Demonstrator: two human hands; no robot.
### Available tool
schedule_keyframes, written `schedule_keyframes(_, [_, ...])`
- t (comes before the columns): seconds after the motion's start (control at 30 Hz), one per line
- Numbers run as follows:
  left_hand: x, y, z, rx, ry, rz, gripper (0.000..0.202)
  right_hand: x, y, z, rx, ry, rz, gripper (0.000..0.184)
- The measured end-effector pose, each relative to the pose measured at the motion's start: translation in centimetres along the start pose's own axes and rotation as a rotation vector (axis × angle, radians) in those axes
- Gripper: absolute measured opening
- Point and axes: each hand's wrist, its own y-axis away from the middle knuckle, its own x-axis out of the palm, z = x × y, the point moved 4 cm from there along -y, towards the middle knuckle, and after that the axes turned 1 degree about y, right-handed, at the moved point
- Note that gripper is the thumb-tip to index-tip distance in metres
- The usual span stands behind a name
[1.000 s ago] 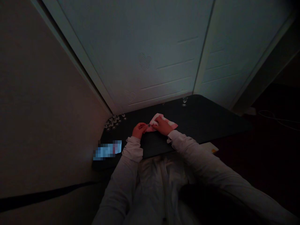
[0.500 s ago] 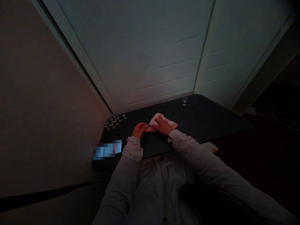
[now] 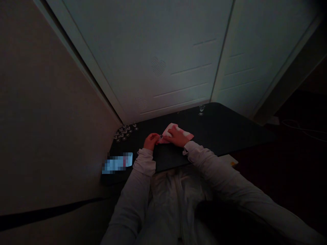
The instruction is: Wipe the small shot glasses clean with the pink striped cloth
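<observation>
Over the dark table, my left hand (image 3: 151,141) is closed with its fingertips round a small stemmed glass (image 3: 160,136), of which only a little shows in the dim light. Right beside it, my right hand (image 3: 178,136) grips a pink and white cloth (image 3: 188,135). The cloth spreads out on both sides of the right hand, and its left edge meets the glass between my hands. Both hands are close together near the middle of the table.
Several small stemmed glasses (image 3: 124,132) stand grouped at the table's left end. One stemmed glass (image 3: 201,110) stands alone at the back right. A lit phone (image 3: 117,164) lies at the front left. White panels (image 3: 158,41) rise behind the dark table (image 3: 224,126).
My right fingers have shifted slightly on the cloth, and my left fingertips have moved a touch to the left. Everything else stays in place.
</observation>
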Motion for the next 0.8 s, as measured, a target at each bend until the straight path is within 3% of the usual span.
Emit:
schedule_keyframes(0.23, [0.17, 0.11, -0.18, 0.020, -0.022, 0.011, 0.030, -0.05, -0.08, 0.11, -0.079, 0.051, 0.031, 0.028])
schedule_keyframes(0.57, [0.37, 0.45, -0.57, 0.050, -0.050, 0.023, 0.031, -0.10, -0.09, -0.05, -0.007, 0.144, -0.004, 0.030])
schedule_keyframes(0.8, [0.20, 0.24, -0.24, 0.047, -0.075, 0.022, 0.032, -0.20, 0.13, 0.64, -0.170, 0.288, 0.057, 0.021])
